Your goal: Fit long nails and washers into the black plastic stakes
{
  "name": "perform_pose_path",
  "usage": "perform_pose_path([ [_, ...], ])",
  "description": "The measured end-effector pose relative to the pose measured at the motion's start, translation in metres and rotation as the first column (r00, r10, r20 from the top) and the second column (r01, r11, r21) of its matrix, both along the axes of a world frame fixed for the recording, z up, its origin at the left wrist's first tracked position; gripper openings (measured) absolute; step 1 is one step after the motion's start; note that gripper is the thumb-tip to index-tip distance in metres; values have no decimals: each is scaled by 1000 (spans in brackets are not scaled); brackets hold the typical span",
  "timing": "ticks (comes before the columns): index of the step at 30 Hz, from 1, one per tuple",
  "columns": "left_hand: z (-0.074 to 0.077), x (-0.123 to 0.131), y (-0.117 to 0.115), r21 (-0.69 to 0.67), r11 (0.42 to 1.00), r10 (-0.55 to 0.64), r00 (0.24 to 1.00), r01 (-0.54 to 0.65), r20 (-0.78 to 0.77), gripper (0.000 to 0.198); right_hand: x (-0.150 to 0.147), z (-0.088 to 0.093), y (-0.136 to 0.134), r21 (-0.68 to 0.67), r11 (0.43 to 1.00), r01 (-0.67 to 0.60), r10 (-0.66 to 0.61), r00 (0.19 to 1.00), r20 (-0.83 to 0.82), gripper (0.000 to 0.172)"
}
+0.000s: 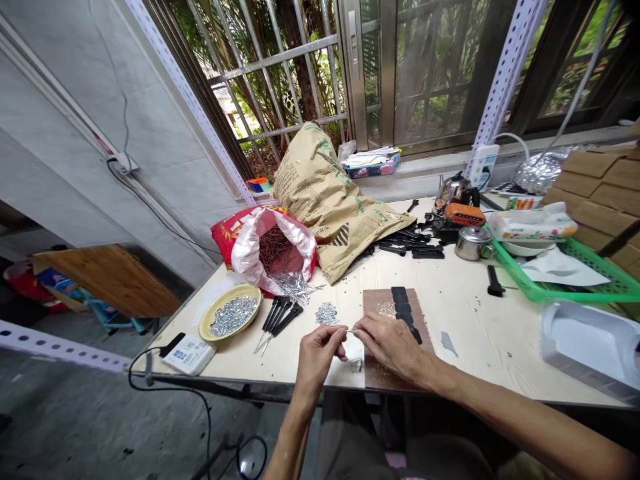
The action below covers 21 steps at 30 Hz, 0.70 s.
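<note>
In the lower middle of the frame both hands meet over the near edge of the bench (465,327). The left hand (317,353) and the right hand (393,343) each have fingertips pressed together on one thin metal pin (349,331), which runs level between them; the other fingers are loosely curled. The right hand lies over a brown board (374,300) that carries a row of black pieces (403,308). Just above the left hand sits a small heap of silver parts (327,313), and left of that a bundle of black-handled pins (280,317) and a yellow dish (207,319) of shiny parts. A white device (187,353) with a black cable is at the bench's lower left corner. Further back, an open red-and-white bag (250,243) shows brown nails, with a brown paper sack (330,193) leaning beside it. A green tray (575,290) stands at the right
</note>
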<state>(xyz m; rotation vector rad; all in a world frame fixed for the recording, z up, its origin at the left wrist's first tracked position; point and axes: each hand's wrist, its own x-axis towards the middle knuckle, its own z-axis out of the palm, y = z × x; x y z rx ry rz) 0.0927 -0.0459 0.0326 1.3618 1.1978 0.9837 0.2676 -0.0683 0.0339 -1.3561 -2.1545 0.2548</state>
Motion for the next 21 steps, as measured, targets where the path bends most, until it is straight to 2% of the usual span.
perform_pose_path([
  [5, 0, 1, 2, -37, 997, -71, 996, 69, -50, 26, 5, -4, -2, -16, 999, -51, 50, 997, -52, 17],
  [8, 0, 3, 4, -26, 996, -83, 993, 81, -87, 26, 6, -7, -1, -117, 991, -63, 39, 980, -197, 19],
  [10, 1, 5, 4, -76, 994, -87, 994, 83, -61, 28, 8, -8, 1, -132, 988, -84, 47, 962, -268, 10],
  [12, 1, 6, 5, -149, 985, -93, 996, 91, -10, 30, 9, -7, 1, -81, 993, -88, 69, 975, -211, 13],
  [14, 0, 7, 6, -189, 977, -98, 995, 101, 28, 30, 10, -5, 1, -2, 997, -78, 78, 996, -37, 9],
  [16, 0, 8, 7, -186, 977, -97, 994, 104, 43, 29, 11, -4, -1, 52, 997, -55, 49, 992, 114, 14],
  [18, 0, 7, 7, -174, 981, -80, 995, 90, 62, 28, 12, -3, -2, 61, 998, -25, 17, 990, 137, 13],
  [21, -1, 5, 8, -194, 977, -64, 993, 83, 101, 29, 15, -5, -3, 64, 998, 4, -10, 996, 86, 18],
])
